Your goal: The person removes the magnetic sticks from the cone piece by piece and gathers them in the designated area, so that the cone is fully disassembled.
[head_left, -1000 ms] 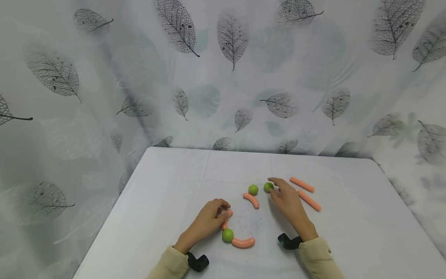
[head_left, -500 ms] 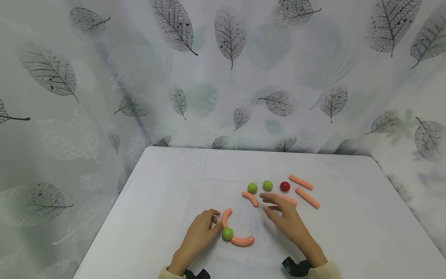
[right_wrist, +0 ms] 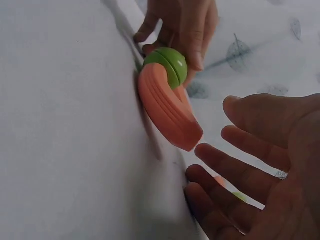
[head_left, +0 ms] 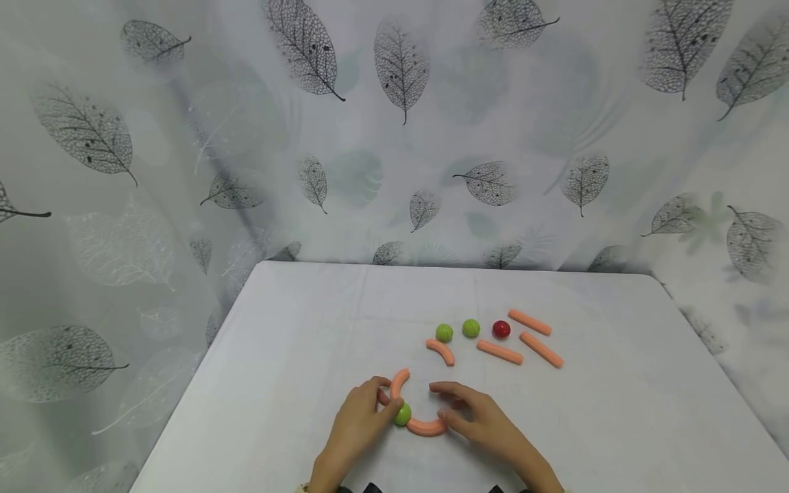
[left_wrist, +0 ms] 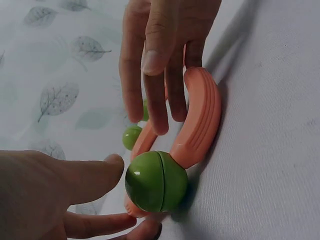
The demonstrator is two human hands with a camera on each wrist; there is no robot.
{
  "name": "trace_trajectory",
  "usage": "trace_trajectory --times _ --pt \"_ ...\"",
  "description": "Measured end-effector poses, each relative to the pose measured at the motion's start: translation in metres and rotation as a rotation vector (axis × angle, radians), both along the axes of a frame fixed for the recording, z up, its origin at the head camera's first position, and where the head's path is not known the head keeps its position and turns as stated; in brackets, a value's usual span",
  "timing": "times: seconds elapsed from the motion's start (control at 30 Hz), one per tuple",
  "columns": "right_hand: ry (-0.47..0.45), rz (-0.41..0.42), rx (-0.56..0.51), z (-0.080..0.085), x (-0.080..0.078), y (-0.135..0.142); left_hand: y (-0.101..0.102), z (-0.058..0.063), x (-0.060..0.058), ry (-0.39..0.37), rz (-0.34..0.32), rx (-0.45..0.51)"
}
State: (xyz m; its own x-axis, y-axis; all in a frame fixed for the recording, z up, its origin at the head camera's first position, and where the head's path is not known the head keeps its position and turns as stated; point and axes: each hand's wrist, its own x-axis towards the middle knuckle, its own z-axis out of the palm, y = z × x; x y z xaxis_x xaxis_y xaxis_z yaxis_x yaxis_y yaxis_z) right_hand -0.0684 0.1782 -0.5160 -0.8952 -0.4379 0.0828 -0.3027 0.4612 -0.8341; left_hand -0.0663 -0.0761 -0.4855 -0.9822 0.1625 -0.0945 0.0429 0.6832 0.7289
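A green ball [head_left: 403, 415] with a groove round it lies on the white table, joining two curved orange pieces in an arc. One curved piece [head_left: 397, 385] runs up from the ball; the other, a ridged curved piece [left_wrist: 200, 117], extends to the right. My left hand [head_left: 359, 416] is beside the ball, its thumb and fingers spread to either side. In the left wrist view a gap shows between thumb and ball. My right hand [head_left: 483, 423] is at the free end of the ridged piece, with fingers apart and loosely bent.
Farther back lie two green balls [head_left: 471, 328], a red ball [head_left: 501, 329], another curved piece [head_left: 441, 352] and three straight orange sticks [head_left: 500, 352]. A leaf-patterned curtain [head_left: 345, 226] hangs behind the table's far edge [head_left: 456, 268].
My right hand has come from the far green ball to the near curved piece, uncovering the red ball and a stick. My left hand has moved from the upper curved piece to the ball.
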Motion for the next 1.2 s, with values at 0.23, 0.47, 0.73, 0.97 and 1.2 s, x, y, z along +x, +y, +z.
trace_trajectory --times 0.23,0.47,0.73,0.97,1.2 --pt "0.161 0.014 0.065 -0.006 0.009 -0.011 0.004 -0.003 0.002 -0.020 -0.035 0.020" --pt "0.351 0.060 0.011 -0.015 0.013 -0.022 0.008 -0.011 0.001 -0.017 -0.034 0.073" --pt "0.391 0.030 0.019 -0.017 0.013 -0.026 0.012 -0.020 -0.005 0.040 -0.008 0.153" --pt "0.328 -0.011 0.031 -0.016 0.016 -0.027 0.017 -0.028 -0.005 0.054 -0.036 0.310" --pt "0.317 -0.028 0.031 -0.017 0.018 -0.025 0.018 -0.032 -0.005 0.018 -0.053 0.420"
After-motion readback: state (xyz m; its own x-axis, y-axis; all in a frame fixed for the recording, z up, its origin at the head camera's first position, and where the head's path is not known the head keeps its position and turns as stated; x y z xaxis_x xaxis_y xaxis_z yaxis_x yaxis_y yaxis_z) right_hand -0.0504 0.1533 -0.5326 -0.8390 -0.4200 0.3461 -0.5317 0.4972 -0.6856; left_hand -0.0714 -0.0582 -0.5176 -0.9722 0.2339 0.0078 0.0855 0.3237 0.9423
